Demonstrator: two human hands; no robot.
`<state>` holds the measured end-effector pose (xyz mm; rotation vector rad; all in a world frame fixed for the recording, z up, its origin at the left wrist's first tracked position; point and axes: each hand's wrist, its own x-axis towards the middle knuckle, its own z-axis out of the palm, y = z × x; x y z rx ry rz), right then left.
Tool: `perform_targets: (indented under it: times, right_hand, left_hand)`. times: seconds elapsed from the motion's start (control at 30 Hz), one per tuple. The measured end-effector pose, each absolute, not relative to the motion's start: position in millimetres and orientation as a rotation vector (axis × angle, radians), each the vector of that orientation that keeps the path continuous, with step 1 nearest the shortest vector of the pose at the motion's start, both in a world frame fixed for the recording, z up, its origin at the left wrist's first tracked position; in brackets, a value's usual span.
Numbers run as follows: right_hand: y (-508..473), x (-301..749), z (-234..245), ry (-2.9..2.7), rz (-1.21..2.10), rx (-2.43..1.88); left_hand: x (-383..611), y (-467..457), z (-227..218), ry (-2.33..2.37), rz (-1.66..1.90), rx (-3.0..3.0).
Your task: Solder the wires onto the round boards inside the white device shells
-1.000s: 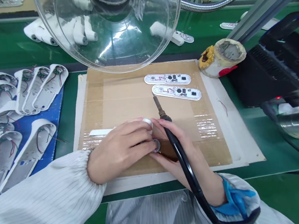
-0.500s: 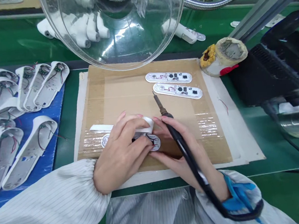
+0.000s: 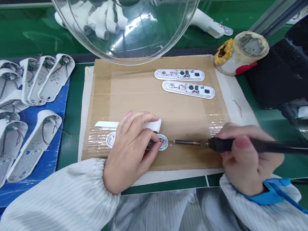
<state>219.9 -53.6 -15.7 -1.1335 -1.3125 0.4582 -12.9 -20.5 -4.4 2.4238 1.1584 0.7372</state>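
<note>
My left hand is closed over a white plastic shell and a white oval circuit panel. Its fingertips pinch thin wires at the panel's right end; the palm hides the middle of both parts. In my right hand is a black-handled soldering iron, lying nearly level. The iron's tip points left, a short gap from the panel's right end. Both hands are over a cardboard sheet.
Two more circuit panels lie farther back on the cardboard. Several wired white shells cover a blue mat at left. A clear round shield overhangs the back. A stained pot and a black device stand at right.
My right hand has moved right, away from the shell, and turned the soldering iron from pointing away to pointing left at the panel. My left hand stays on the parts.
</note>
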Motion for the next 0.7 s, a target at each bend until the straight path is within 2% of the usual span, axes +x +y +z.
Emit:
perform_targets:
  times: [0.43, 0.6, 0.7]
  right_hand:
    - [-52.6, 222.1, -17.1, -1.540, 0.581, -1.059]
    - [-48.1, 218.5, -21.9, -1.356, 0.373, -1.035]
    - [-47.7, 217.8, -23.3, -1.244, 0.365, -1.028]
  left_hand:
    - [-10.1, -21.7, -6.2, 1.186, 0.755, 2.437]
    - [-9.3, -22.0, -6.5, 1.201, 0.756, 2.434]
    - [-12.5, -21.1, -6.6, 1.165, 0.766, 2.420]
